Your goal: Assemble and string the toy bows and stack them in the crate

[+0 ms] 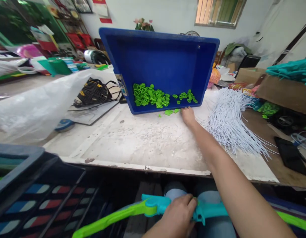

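My left hand (pixel 179 211) is wrapped round a teal and green plastic hanger (pixel 212 210), held above my lap. Its teal middle has a long bright green arm (pixel 115 216) running out to either side. Stretched across the table, my right hand (pixel 188 115) has its fingers pinched at the front lip of a blue bin (pixel 165 62). A small green plastic piece shows at those fingertips, mostly covered. Just left of them, a few loose green pieces (pixel 169 112) lie on the table. The bin rests on its side, opening towards me, with a heap of green pieces (pixel 150 96) inside.
White ties (pixel 229 119) spread over the table's right side, near a black phone (pixel 291 155) and a cardboard box (pixel 284 92) topped with teal parts. A black fan (pixel 93 92) and plastic sheeting (pixel 38 102) lie left. A dark crate (pixel 41 165) stands at lower left.
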Demonstrator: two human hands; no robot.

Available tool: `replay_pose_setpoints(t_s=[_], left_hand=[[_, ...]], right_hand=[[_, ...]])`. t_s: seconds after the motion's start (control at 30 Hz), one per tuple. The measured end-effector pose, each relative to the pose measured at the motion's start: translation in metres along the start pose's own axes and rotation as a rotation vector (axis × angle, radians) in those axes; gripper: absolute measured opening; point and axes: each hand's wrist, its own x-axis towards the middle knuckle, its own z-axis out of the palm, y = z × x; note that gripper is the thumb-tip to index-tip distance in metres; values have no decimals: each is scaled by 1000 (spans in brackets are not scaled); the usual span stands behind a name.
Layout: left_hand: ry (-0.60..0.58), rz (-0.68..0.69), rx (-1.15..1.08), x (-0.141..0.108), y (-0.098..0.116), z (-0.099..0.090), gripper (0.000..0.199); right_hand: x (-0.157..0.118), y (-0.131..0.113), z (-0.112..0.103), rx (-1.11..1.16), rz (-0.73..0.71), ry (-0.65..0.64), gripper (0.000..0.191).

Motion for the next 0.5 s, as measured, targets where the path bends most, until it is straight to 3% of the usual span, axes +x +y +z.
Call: replay_pose_setpoints(t_s=[0.07,0.17,0.3,0.4,0.5], left_hand=[[-26,-29,-123,-1,1,-19,36],[-105,-80,-235,2,0,-30,31],[-202,-94,-352,14,-4,-24,35],[-165,-76,-329,21,-2,-17,20],[-153,-59,-325,26,1,-13,17]], right_hand=[[-9,2,-3,32,21,11,40],[-43,5,-10,117,57,7,43],[-120,10,-15,261,68,-49,29],[-177,15,-21,316,37,-47,26],[-210,20,-31,316,-12,-21,19]])
